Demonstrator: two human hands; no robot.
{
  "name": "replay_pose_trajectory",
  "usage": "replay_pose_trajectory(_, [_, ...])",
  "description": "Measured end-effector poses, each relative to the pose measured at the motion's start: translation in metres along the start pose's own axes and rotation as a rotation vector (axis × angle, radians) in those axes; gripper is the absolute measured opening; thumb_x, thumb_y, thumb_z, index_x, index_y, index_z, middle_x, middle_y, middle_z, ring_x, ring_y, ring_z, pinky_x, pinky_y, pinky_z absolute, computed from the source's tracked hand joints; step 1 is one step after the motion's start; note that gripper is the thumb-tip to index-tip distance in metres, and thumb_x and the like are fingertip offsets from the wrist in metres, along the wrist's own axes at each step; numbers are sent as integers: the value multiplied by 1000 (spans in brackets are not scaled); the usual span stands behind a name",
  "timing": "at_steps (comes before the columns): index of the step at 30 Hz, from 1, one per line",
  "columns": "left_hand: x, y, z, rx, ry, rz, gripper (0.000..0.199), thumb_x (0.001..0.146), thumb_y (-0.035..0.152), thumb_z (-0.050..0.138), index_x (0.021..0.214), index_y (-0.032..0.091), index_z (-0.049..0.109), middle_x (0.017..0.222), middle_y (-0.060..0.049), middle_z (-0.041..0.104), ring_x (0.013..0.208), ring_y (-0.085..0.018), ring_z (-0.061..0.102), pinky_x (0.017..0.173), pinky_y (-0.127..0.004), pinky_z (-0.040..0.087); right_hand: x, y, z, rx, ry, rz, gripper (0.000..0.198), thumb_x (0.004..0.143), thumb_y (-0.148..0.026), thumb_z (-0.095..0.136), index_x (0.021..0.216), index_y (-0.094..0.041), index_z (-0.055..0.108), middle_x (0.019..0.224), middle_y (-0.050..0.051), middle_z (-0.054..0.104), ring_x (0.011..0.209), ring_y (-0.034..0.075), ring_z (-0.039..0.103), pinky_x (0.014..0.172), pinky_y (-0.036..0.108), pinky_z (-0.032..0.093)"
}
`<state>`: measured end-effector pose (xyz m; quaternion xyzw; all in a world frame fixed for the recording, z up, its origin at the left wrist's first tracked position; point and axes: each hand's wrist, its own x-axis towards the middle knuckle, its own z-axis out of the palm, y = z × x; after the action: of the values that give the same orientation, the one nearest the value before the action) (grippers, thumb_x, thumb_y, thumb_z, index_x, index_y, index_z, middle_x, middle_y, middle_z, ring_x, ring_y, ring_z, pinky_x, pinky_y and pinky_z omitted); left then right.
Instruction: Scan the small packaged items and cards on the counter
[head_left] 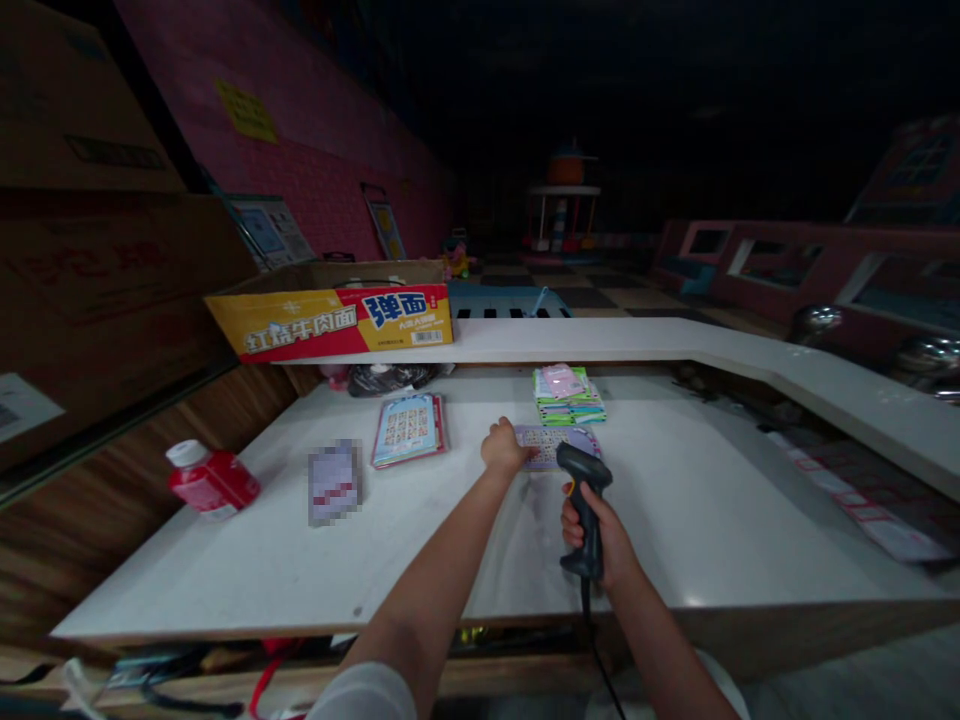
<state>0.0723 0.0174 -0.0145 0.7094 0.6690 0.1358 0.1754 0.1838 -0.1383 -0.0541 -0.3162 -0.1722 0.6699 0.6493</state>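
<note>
My right hand (613, 535) is wrapped round the grip of a black barcode scanner (591, 545), its head tilted over the right part of a purple printed card (540, 440). A cable runs down from the scanner's handle. At the card's left edge, my left hand (502, 447) has its fingers curled, with the thumb on the card. The card lies flat on the white counter (465, 560) and carries rows of small pictures. Just behind it sits a stack of green-edged cards (568, 405) with a pink piece on top.
Left of my hands lie a pile of blue and red card packs (409, 430), a blurred-out item (334, 482) and a red bottle (214, 482) with a white cap. A yellow-red carton (337, 320) stands on the raised ledge (570, 340). Large cardboard boxes (105, 270) rise at far left.
</note>
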Motion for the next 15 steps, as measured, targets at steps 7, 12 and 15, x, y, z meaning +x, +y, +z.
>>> replay_pose_trajectory(7, [8,-15,-2,-77,4,-30,65,61,33,84,111,18,45,114,-15,64,107,-26,64,81,-28,46,3,-1,-2,17,-14,4,39,70,-47,79,87,-18,59,53,-6,51,39,7,43,34,17,32])
replay_pose_trajectory(12, [10,-20,-6,-175,-37,-114,57,62,33,82,106,19,48,116,-12,66,111,-25,62,81,-27,46,5,0,-5,9,-33,17,40,69,-47,79,88,-19,58,53,-5,52,39,8,44,34,18,33])
replay_pose_trajectory(15, [4,-13,-8,-106,-38,-127,71,58,50,82,111,17,48,124,-19,61,114,-30,60,83,-31,47,4,0,-3,11,-18,9,42,68,-48,80,88,-18,58,52,-6,51,39,8,44,34,17,33])
